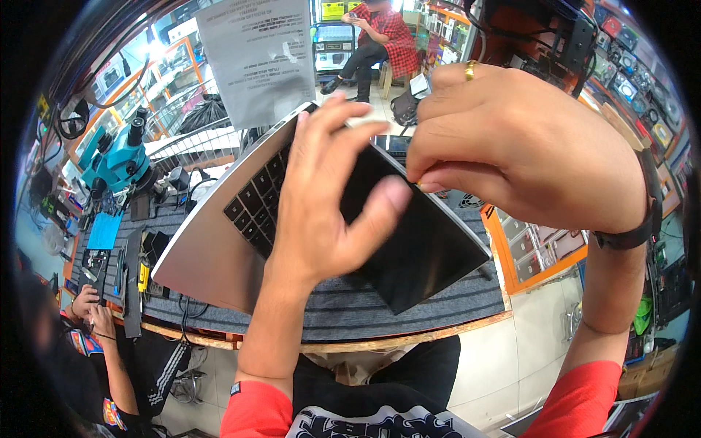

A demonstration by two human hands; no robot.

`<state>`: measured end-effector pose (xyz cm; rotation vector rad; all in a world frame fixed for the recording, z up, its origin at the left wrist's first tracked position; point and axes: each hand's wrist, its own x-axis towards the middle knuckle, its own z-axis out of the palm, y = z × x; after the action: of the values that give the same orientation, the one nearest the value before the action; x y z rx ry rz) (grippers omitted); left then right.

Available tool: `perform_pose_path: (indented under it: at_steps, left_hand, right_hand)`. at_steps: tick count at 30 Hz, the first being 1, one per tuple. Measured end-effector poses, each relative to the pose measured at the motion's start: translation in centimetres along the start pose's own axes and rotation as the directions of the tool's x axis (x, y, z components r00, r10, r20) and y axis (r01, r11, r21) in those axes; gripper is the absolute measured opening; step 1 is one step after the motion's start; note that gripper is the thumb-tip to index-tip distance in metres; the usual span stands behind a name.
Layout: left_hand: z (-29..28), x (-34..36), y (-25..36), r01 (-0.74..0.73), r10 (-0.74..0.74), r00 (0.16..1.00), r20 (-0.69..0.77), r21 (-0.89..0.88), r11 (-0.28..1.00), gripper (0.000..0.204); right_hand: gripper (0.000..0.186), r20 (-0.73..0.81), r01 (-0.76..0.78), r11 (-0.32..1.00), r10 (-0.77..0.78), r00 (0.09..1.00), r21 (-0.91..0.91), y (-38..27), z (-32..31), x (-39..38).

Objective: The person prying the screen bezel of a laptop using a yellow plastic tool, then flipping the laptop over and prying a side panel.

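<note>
An opened silver laptop (208, 248) stands on its side edge in front of me, keyboard half (255, 201) to the left and black screen (420, 252) to the right. My left hand (321, 197) is in front of the fold between the halves, fingers stretched and thumb apart, gripping nothing; whether its fingertips touch the laptop I cannot tell. At the screen's upper right edge, my right hand (489, 142) has thumb and forefinger pinched together. A tiny yellowish speck shows at those fingertips, too small to name.
A striped grey mat (328, 314) covers the bench. To the left are a teal microscope (120, 157), a yellow-handled cutter (143, 276) and cables. A co-worker's hands (93, 310) work at the bench's left end. Beyond, a person in a checked shirt (400, 51) sits; a glass case (533, 248) stands right.
</note>
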<state>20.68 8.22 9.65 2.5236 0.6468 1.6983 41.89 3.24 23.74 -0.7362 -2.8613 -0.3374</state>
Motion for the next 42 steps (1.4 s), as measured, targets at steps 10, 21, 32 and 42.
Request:
perform_pose_path:
  at_steps: [10, 21, 32, 42]
  left_hand:
    - [1.1, -0.2, 3.2, -0.031, 0.035, 0.985, 0.168, -0.025, 0.999, 0.128]
    - [1.7, -0.3, 4.0, -0.117, 0.127, 0.985, 0.114, -0.09, 0.989, 0.06]
    - [1.8, -0.1, 4.1, -0.138, 0.159, 0.974, 0.161, -0.136, 0.981, 0.052]
    - [1.1, 0.2, 4.0, -0.162, 0.195, 0.954, 0.227, -0.153, 0.975, 0.046]
  right_hand:
    - [0.013, 0.042, -0.013, 0.999, 0.011, 0.999, 0.029, -0.6, -0.5, 0.0]
    - [0.031, -0.232, -0.345, 0.762, 0.535, 0.813, 0.548, -5.4, 2.0, -7.0]
    - [0.035, -0.353, -0.353, 0.677, 0.674, 0.649, 0.645, -9.3, 6.1, -8.1]
    - [0.035, -0.355, -0.276, 0.729, 0.582, 0.732, 0.627, -8.2, 6.2, -8.4]
